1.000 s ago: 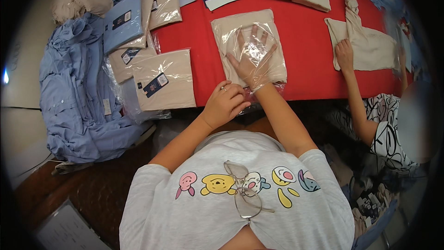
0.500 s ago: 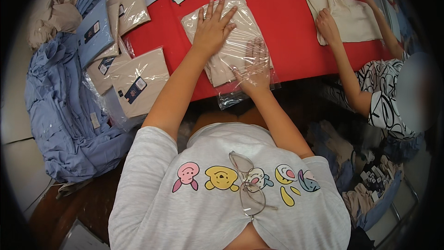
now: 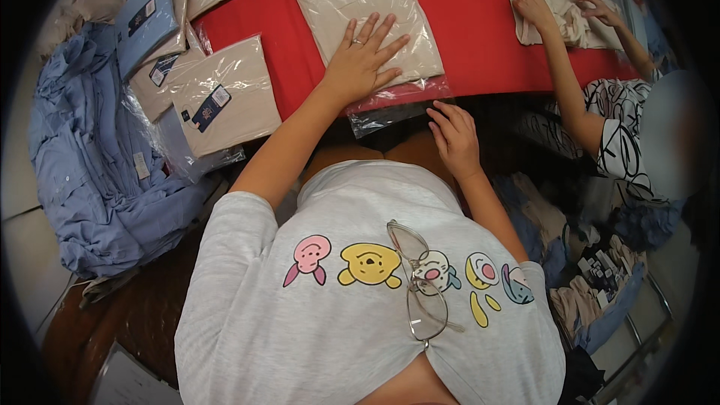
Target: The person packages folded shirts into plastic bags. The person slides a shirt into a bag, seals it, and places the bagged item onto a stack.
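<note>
1. Since half a second earlier, the right hand (image 3: 454, 137) had slid off the bagged beige garment (image 3: 367, 19) to the bag's open flap (image 3: 390, 110) at the red table (image 3: 480, 37) edge, fingers loosely curled, seemingly gripping nothing.
2. Left hand (image 3: 364, 60) pressed flat, open, atop it.

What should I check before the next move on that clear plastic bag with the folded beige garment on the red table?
1. Left hand flat on the clear plastic bag with the folded beige garment: ok.
2. Garment fully inside the bag: ok, only empty film trails at the near end.
3. Open flap of the bag hanging over the near edge of the red table: ok.
4. Right hand at the flap: cannot tell whether it grips it.
5. Flap sealed: cannot tell.
6. Neighbouring person's hands clear of the bag: ok, apart at the far right.
</note>
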Action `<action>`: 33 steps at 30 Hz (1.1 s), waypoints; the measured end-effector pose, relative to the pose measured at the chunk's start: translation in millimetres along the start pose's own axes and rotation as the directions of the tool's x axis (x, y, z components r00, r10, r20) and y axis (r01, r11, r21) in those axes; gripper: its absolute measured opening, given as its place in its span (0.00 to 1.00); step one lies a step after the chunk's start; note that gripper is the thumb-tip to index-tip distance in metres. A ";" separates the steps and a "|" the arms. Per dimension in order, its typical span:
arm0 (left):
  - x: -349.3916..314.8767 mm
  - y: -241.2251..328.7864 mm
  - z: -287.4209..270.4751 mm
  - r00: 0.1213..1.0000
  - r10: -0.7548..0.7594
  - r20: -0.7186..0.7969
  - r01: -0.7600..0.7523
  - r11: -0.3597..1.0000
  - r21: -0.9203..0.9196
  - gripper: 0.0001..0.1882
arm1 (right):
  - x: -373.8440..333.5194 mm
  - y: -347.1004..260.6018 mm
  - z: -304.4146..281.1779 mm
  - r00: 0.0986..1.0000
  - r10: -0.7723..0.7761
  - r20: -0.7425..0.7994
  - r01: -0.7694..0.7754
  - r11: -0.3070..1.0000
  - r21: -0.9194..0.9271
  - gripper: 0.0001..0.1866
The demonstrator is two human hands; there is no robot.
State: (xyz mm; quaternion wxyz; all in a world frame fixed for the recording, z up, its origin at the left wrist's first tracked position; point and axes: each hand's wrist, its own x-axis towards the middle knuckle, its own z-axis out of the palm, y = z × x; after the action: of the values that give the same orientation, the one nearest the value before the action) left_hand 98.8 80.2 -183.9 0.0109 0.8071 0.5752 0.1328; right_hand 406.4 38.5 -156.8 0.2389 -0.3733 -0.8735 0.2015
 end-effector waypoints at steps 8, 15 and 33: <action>19.7 27.0 -31.9 0.989 -0.062 0.132 0.039 0.985 0.170 0.38 | 44.0 26.2 -6.9 1.000 -0.016 -0.013 0.015 0.995 -0.099 0.20; 40.6 46.8 11.4 1.000 -0.012 -0.029 0.012 1.000 -0.010 0.34 | 48.3 54.1 -12.4 0.990 0.107 0.088 -0.102 0.993 -0.064 0.17; 43.5 53.6 6.3 0.999 -0.030 -0.016 0.032 0.994 0.102 0.41 | 53.9 67.8 -20.4 0.950 0.303 0.075 -0.311 0.940 0.142 0.08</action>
State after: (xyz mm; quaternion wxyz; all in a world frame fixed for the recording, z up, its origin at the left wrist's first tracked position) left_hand 163.0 103.4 -172.0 -0.0327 0.7966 0.5937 0.1089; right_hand 422.9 125.8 -162.0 0.2096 -0.4803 -0.7925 0.3118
